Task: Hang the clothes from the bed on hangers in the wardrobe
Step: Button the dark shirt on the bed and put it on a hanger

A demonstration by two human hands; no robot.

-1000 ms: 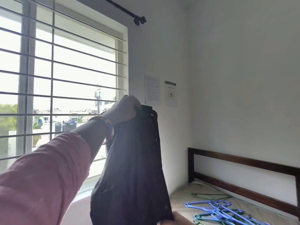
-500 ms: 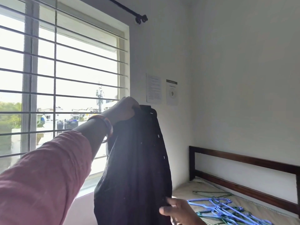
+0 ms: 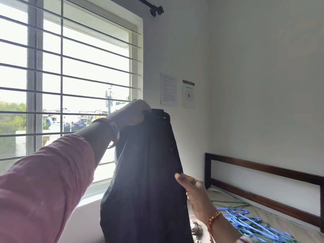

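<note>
A black buttoned shirt (image 3: 147,181) hangs in the air in front of the window. My left hand (image 3: 133,114) grips its collar at the top and holds it up. Lower down, my right hand (image 3: 192,188) is at the shirt's right front edge, thumb on the cloth; its fingers are hidden behind the fabric. Several blue and green plastic hangers (image 3: 249,223) lie in a heap on the bed (image 3: 273,216) at the lower right. The wardrobe is out of view.
A barred window (image 3: 70,81) fills the left side, with a curtain rod (image 3: 150,6) above it. Two paper notices (image 3: 177,92) are stuck on the wall. The bed's dark wooden headboard (image 3: 263,174) runs along the right wall.
My right hand has risen from the bottom edge of the view up along the shirt's right front edge. The left hand still holds the collar up in about the same place.
</note>
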